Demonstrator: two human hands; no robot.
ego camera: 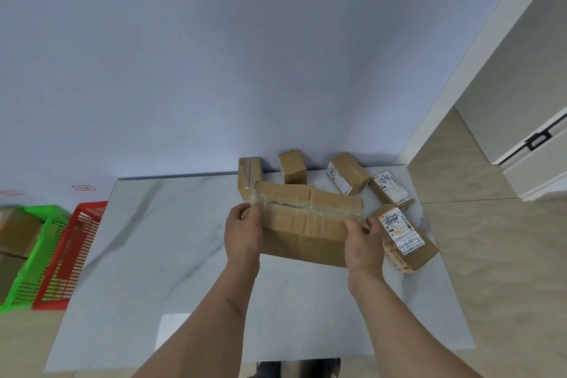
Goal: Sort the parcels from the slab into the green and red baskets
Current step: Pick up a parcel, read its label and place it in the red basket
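A large brown cardboard parcel (pixel 303 221), sealed with clear tape, is held over the white marble slab (pixel 171 239). My left hand (pixel 244 233) grips its left end and my right hand (pixel 363 242) grips its right end. Several smaller parcels lie around it: two plain ones at the back (pixel 249 173) (pixel 293 166), two labelled ones at the back right (pixel 348 173) (pixel 391 189), and a labelled one (pixel 405 239) by my right hand. The green basket (pixel 36 255) holds brown parcels. The red basket (pixel 69 255) stands next to it, by the slab's left edge.
A plain wall rises right behind the slab. Beige tiled floor (pixel 491 255) lies to the right, with a white cabinet (pixel 534 120) at the far right. My feet show below the slab's near edge.
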